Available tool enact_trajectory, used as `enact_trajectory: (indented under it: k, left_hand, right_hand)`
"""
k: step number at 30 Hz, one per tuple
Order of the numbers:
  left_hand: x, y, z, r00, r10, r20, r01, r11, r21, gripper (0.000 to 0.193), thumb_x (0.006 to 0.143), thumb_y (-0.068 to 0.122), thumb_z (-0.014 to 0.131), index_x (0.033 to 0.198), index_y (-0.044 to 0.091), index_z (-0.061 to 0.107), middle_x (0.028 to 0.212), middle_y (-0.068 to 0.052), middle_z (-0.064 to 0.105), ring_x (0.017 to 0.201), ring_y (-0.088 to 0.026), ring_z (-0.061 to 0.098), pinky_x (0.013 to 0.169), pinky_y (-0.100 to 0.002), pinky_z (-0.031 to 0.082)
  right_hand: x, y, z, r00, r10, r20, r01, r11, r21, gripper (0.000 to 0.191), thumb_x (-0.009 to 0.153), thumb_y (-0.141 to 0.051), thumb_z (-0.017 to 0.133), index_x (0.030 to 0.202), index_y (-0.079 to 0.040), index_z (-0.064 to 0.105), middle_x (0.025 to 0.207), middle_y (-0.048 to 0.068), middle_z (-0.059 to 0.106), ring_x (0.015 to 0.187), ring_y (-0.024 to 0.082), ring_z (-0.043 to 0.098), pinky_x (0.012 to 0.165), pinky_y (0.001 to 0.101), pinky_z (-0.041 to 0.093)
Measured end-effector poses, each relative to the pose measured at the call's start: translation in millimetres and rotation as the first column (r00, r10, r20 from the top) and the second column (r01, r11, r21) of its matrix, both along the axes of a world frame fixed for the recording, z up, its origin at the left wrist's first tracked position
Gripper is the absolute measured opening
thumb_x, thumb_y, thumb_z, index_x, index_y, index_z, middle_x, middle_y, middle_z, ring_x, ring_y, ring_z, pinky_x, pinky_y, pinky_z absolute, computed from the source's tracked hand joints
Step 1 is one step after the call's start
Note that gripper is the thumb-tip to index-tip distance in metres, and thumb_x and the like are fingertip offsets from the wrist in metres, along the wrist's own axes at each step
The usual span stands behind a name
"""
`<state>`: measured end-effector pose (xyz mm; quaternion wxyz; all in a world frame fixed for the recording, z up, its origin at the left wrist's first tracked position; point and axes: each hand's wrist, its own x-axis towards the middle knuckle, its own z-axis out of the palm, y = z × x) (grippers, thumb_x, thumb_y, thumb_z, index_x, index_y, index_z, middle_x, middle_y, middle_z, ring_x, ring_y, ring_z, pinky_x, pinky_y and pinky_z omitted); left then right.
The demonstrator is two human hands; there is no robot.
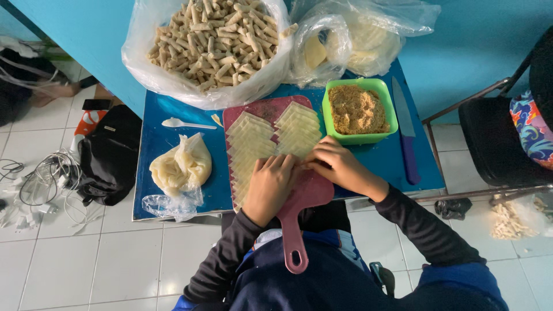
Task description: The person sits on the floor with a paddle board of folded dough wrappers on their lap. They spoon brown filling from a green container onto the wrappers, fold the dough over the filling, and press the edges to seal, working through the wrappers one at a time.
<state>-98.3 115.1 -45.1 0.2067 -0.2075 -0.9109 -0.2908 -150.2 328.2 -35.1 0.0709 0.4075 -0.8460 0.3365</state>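
A dark red cutting board [314, 190] with a handle lies on the blue table [152, 144]. Rows of pale square pastry sheets [253, 141] overlap across it. My left hand [268, 187] rests flat on the near sheets, fingers together. My right hand [340, 164] sits beside it, fingertips pinching at a sheet's edge between the two hands. A green bowl [387, 101] of brown crumbly filling stands just beyond my right hand.
A big plastic bag of rolled pastry sticks [213, 40] fills the table's far side, with bags of wrappers [351, 40] next to it. A knife [406, 129], a white spoon [184, 123], a dough bag [181, 167], a black chair [495, 141] and floor cables [46, 184] surround.
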Motion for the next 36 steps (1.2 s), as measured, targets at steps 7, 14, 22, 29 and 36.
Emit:
enact_trajectory:
  k: [7,14,22,29,36]
  left_hand:
    - [0.1,4.7,4.8,0.997,0.065,-0.049,-0.064,0.998,0.004,0.012,0.088,0.019,0.068,0.1,0.016,0.065,0.092,-0.005,0.064,0.092,-0.026,0.064,0.079,-0.04,0.046]
    - [4.0,-4.5,1.7,0.994,-0.06,-0.086,0.057,0.998,-0.039,0.031,0.074,0.009,0.067,0.105,0.011,0.064,0.1,-0.005,0.066,0.098,-0.027,0.064,0.085,-0.039,0.049]
    - [1.3,-4.7,-4.8,0.984,-0.048,-0.174,0.021,0.988,-0.151,0.026,0.081,0.011,0.065,0.107,0.009,0.065,0.101,-0.006,0.066,0.098,-0.024,0.065,0.087,-0.038,0.048]
    - [-1.2,1.3,3.0,0.993,0.036,-0.114,-0.05,0.992,-0.115,0.015,0.089,0.013,0.064,0.104,0.013,0.065,0.091,-0.003,0.064,0.092,-0.023,0.066,0.084,-0.039,0.046]
    - [-2.6,3.8,7.7,0.989,0.065,-0.133,-0.083,0.987,-0.139,0.013,0.084,0.012,0.062,0.097,0.013,0.066,0.097,-0.005,0.065,0.093,-0.025,0.063,0.082,-0.039,0.046]
  right_hand:
    - [6.4,-5.5,7.7,0.989,-0.012,-0.15,0.017,0.999,0.033,0.021,0.079,-0.005,0.078,0.098,-0.001,0.069,0.097,0.012,0.064,0.098,0.032,0.058,0.086,0.0401,0.05]
    - [20.7,-3.3,11.9,0.948,0.04,-0.316,0.008,0.989,0.149,0.023,0.084,-0.004,0.076,0.106,-0.001,0.072,0.104,0.007,0.067,0.103,0.027,0.059,0.091,0.0391,0.051]
    - [16.5,-7.2,13.9,0.967,0.011,-0.254,0.01,0.997,0.081,0.023,0.084,-0.004,0.076,0.105,0.0,0.069,0.102,0.01,0.067,0.102,0.031,0.061,0.09,0.0391,0.051]
    - [9.0,-11.3,14.4,0.986,-0.038,-0.16,0.058,0.991,0.122,0.021,0.082,-0.002,0.075,0.1,0.0,0.066,0.096,0.01,0.065,0.098,0.031,0.06,0.088,0.0405,0.05]
    - [17.0,-11.4,16.0,0.908,-0.001,-0.42,0.115,0.962,0.246,0.026,0.082,-0.002,0.072,0.108,0.001,0.069,0.102,0.01,0.064,0.101,0.028,0.059,0.09,0.0379,0.05]
